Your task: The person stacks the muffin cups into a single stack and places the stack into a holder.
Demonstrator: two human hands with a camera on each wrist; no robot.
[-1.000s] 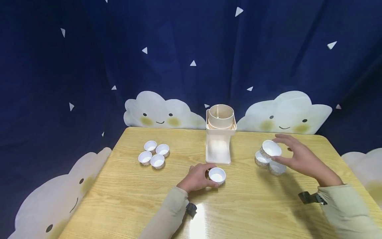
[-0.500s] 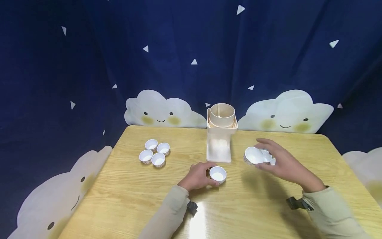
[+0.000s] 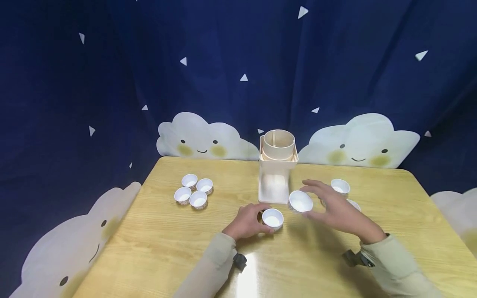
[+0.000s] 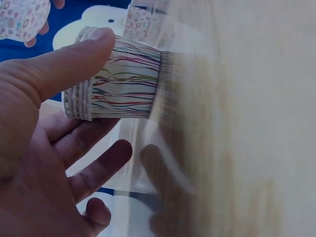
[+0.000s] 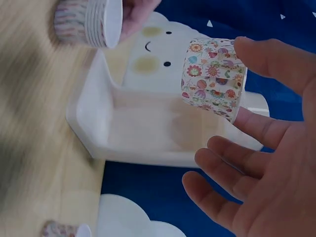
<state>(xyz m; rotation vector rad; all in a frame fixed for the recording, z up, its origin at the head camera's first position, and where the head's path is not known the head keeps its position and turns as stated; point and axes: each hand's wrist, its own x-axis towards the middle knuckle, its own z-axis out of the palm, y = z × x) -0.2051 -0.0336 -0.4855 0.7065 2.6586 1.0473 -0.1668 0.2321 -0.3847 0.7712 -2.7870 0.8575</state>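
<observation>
My left hand (image 3: 244, 221) pinches a small stack of paper baking cups (image 3: 273, 218) standing on the table, thumb on one side and fingers on the other. In the left wrist view several rims show, and the outer cup (image 4: 131, 81) has coloured wavy stripes. To the right, my right hand (image 3: 337, 209) holds up a white-lined paper baking cup (image 3: 300, 201) between thumb and finger. Its outside (image 5: 212, 76) is printed with flowers in the right wrist view. A small gap separates this cup from the stack. The other right fingers are loosely bent, clear of the cup.
Behind the hands stands a cream plastic holder (image 3: 273, 188) with a round open tube (image 3: 278, 145) on top. Several baking cups (image 3: 198, 199) sit grouped at left. More cups (image 3: 340, 186) stand at right, partly hidden by my right hand. A dark blue curtain (image 3: 223, 62) hangs behind the table.
My right hand has carried its floral cup leftward from above the right-hand cups to beside the stack. My left hand has stayed in place on the stack.
</observation>
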